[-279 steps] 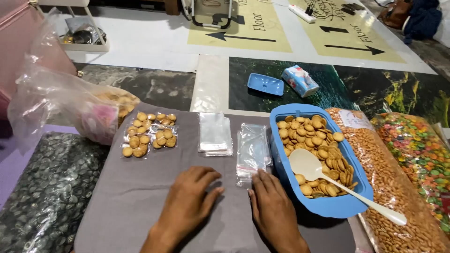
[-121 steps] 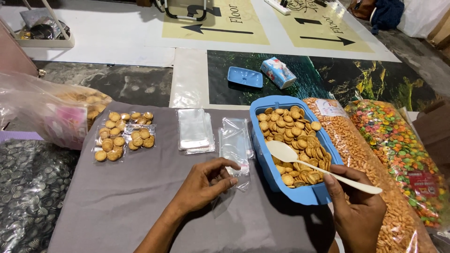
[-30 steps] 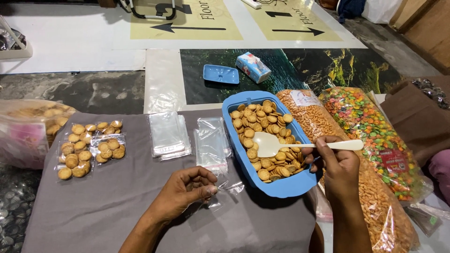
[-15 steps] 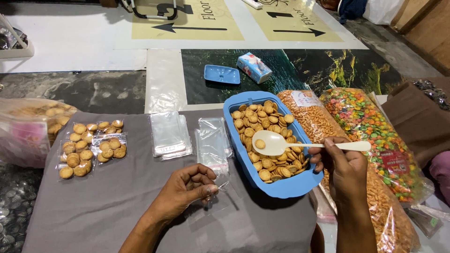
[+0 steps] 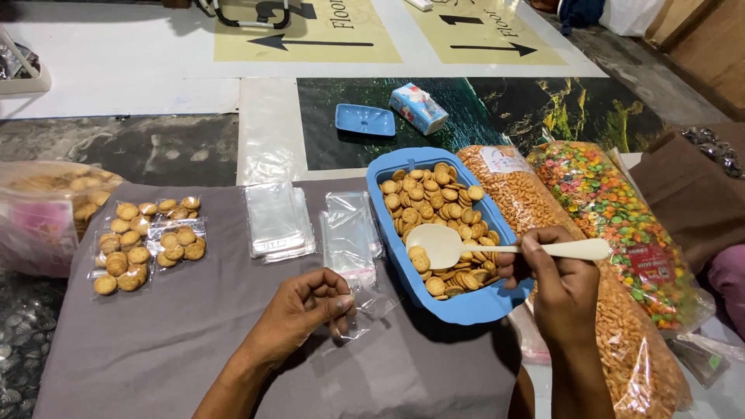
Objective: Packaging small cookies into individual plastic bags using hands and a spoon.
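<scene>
**Spoon in biscuit tub, bag pinched on the cloth**

Largest first:

- Grey cloth (image 5: pixel 194 341) covers the work surface; everything near the hands sits on it or just off its right edge.
- Two long clear sacks lie right of the cloth: orange snack sack (image 5: pixel 621 341), then coloured snack sack (image 5: pixel 621 209) further right, touching side by side.
- Big loose plastic bag (image 5: pixel 39 217) with biscuits at the far left edge.
- Blue tub (image 5: pixel 466 306) sits at the cloth's right edge, against the orange sack, filled with round biscuits (image 5: pixel 423 194).
- Right hand (image 5: pixel 563 283) at the tub's near right corner, grip closed on the handle of a cream spoon (image 5: pixel 446 244). Handle points right; bowl lies on the biscuits in the tub's near half. Bowl looks empty, can't be sure.
- Left hand (image 5: pixel 303 310) rests on the cloth just left of the tub, fingers curled, thumb and fingertips pinching a small clear bag (image 5: pixel 369 310). Bag lies flat on the cloth, its far end reaching toward the tub's near left corner. Can't tell whether its mouth is open.
- Two stacks of empty clear bags (image 5: pixel 275 221) and (image 5: pixel 351 233) beyond the left hand, side by side.
- Filled biscuit packs (image 5: pixel 147 244) lie flat at the cloth's left, well apart from both hands.
- On the floor past the cloth: blue lid (image 5: pixel 365 120), small carton (image 5: pixel 419 109) just right of it.
</scene>
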